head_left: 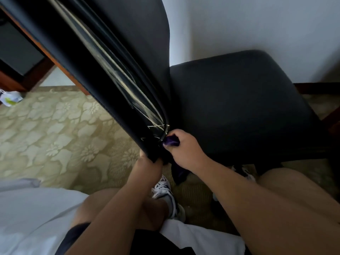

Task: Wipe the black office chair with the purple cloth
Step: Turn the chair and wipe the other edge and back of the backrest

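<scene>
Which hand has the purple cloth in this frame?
The right hand: it grips the purple cloth at the base of the chair backrest. The left hand holds only the backrest's lower edge.

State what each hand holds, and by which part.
The right hand pinches the bunched purple cloth near its upper end. The left hand holds the black fabric office chair by its backrest's bottom corner.

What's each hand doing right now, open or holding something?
Left hand: grips the lower edge of the black office chair back.
Right hand: holds the purple cloth, bunched, against the chair.
</scene>
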A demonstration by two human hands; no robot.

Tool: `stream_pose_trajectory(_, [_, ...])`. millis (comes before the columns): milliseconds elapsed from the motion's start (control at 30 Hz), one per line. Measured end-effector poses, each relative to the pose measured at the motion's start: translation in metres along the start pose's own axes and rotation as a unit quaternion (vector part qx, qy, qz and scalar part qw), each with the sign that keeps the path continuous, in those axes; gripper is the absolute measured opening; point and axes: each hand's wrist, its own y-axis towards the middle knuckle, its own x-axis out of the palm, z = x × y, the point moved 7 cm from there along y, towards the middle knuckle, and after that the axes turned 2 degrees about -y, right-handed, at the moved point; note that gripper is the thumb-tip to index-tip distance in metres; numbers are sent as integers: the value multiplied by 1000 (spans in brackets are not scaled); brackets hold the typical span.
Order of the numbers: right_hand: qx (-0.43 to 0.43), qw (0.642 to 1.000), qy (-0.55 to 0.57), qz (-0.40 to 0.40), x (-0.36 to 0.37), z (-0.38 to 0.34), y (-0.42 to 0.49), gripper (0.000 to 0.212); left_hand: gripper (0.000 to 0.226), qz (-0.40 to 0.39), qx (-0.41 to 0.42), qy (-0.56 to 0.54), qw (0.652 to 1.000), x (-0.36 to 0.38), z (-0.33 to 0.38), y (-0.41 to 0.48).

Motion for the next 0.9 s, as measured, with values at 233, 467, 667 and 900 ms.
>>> stream_pose_trajectory(233, [26,993,-114,16,12,5,12,18,49,24,-24,-52,998,-3,-6,0])
stream_pose_trajectory(467, [108,994,24,-1,-1,11,25,23,49,37,-27,-75,996,-4,-8,1])
stream_pose_trajectory(667, [105,987,119,-13,-3,6,30,25,50,40,-32,-93,994,-6,-6,2])
stream_pose_trajectory(900, [-3,981,-191,42,8,-4,17,23,41,34,-23,-90,995,-4,-8,5])
